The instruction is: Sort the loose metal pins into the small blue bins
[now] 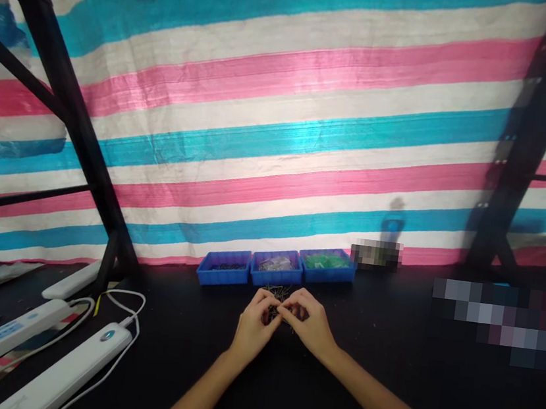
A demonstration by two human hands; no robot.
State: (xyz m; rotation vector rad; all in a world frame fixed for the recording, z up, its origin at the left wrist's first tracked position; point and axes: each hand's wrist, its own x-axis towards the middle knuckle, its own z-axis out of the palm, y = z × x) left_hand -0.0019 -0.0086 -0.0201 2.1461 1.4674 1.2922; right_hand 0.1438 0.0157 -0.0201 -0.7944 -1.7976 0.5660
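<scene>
My left hand (pixel 256 322) and my right hand (pixel 309 322) meet over a small pile of thin metal pieces, perhaps screws (pixel 278 291), on the black table. Thumbs and fingertips of both hands are pinched close together. Whatever lies between them is too small to make out. Just beyond the pile stand three blue bins in a row. Dark small parts lie in the left bin (pixel 222 279), clear or whitish pieces in the middle bin (pixel 276 276), and green pieces in the right bin (pixel 326 276).
White power strips (pixel 69 365) with looping cables (pixel 136 320) lie at the left. Black metal frame posts (pixel 79 114) rise on both sides. A striped tarp (pixel 282 132) hangs behind the table (pixel 177 339). Blurred-out items sit at the right.
</scene>
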